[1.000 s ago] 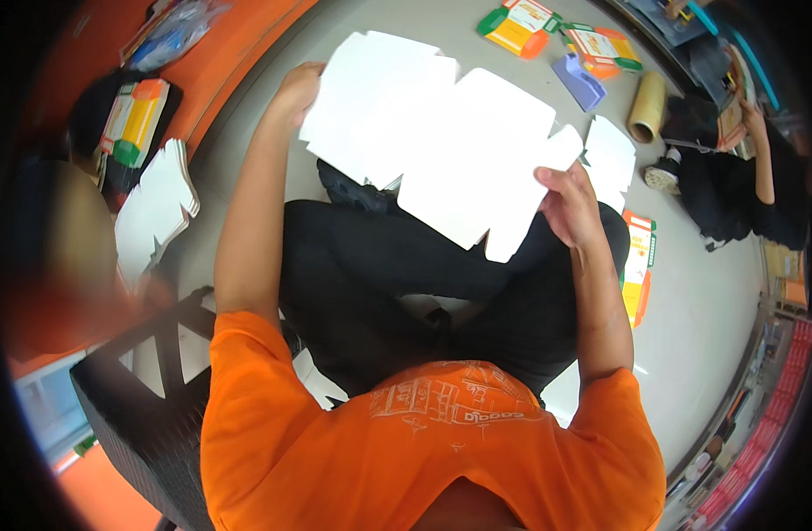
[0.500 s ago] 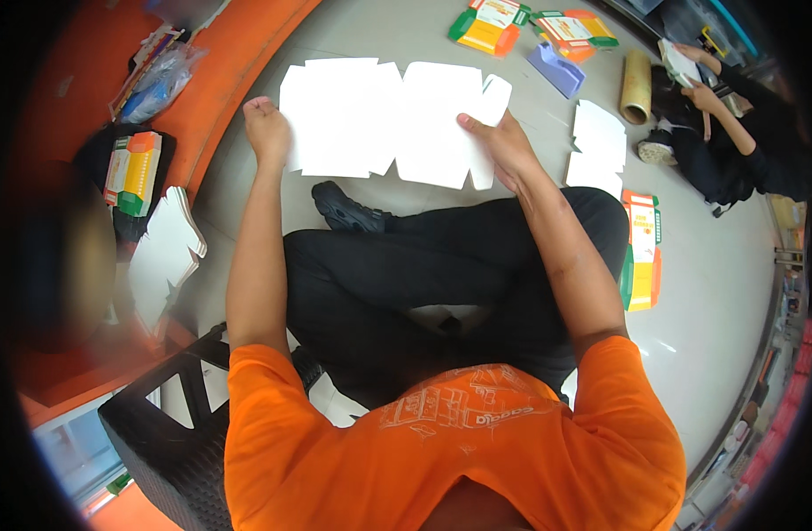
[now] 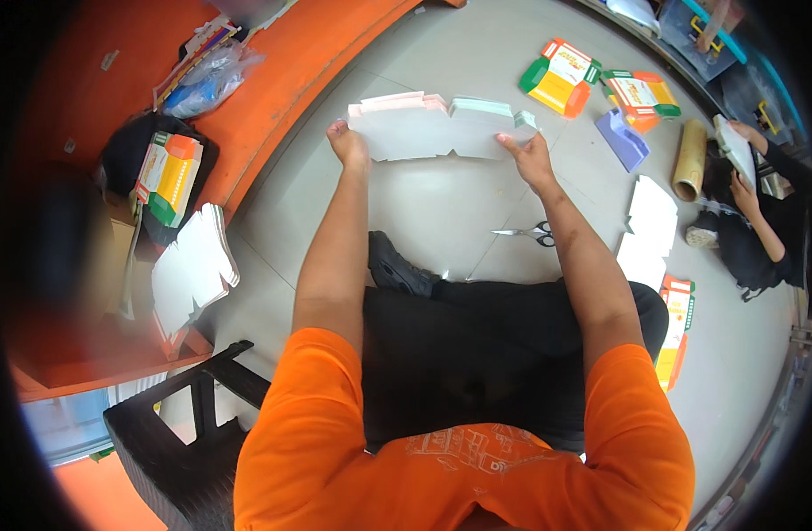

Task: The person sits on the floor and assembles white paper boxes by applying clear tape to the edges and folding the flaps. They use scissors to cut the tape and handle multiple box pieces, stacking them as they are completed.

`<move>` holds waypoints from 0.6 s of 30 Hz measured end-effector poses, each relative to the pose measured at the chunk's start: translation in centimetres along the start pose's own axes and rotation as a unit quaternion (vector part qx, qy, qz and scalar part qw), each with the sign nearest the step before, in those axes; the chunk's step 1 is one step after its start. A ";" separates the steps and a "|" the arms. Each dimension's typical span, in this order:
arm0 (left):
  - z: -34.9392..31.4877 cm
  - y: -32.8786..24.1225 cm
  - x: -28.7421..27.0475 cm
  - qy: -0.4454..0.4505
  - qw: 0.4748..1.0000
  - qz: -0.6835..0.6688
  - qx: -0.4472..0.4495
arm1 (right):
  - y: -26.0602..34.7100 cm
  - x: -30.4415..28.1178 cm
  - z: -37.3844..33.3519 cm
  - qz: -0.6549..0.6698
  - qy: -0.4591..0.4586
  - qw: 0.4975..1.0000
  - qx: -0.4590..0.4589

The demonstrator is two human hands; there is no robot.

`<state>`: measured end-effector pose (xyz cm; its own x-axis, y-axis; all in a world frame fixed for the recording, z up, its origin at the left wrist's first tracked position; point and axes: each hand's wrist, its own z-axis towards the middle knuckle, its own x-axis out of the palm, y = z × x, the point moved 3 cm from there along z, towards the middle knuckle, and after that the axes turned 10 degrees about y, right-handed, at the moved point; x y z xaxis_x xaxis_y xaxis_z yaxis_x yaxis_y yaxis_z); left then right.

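Cardboard blanks (image 3: 437, 131), a flat white stack, lie far out over the floor with their long axis running left to right, the left hand (image 3: 348, 144) closed on the left end and the right hand (image 3: 528, 155) pinching the right end.

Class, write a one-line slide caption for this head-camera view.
Seated person's left hand and right hand hold a flat white carton blank above the floor.

Single head-worn fisheye view, looking steeply down, close over the orange shirt (image 3: 459, 460), floor (image 3: 441, 203) beyond, edges curved.
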<state>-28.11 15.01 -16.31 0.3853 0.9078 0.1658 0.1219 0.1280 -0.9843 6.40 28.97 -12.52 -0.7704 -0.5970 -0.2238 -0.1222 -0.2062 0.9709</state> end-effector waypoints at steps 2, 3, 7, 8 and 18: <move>0.0 2.5 -0.9 0.004 1.000 0.002 -0.010 | -2.4 0.1 -0.1 -0.009 -0.003 0.999 0.031; 0.1 3.3 -1.3 0.014 1.000 0.009 -0.007 | -3.5 0.3 -0.2 -0.013 -0.005 0.999 0.045; -0.4 4.0 -2.6 0.035 0.997 -0.047 -0.043 | -3.1 0.7 -0.7 -0.029 0.039 0.993 0.112; -0.8 3.3 -1.6 0.047 0.996 -0.064 -0.048 | -3.6 0.4 -0.2 -0.010 0.034 0.994 0.102; -1.7 1.7 -0.8 -0.010 0.992 -0.106 -0.061 | -4.0 0.5 0.8 0.026 0.035 0.993 0.109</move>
<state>-26.63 13.78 -18.04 0.3210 0.8735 0.3660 0.3085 0.2689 -0.9124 6.05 30.13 -16.46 -0.7340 -0.6571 -0.1716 -0.2225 -0.0061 0.9749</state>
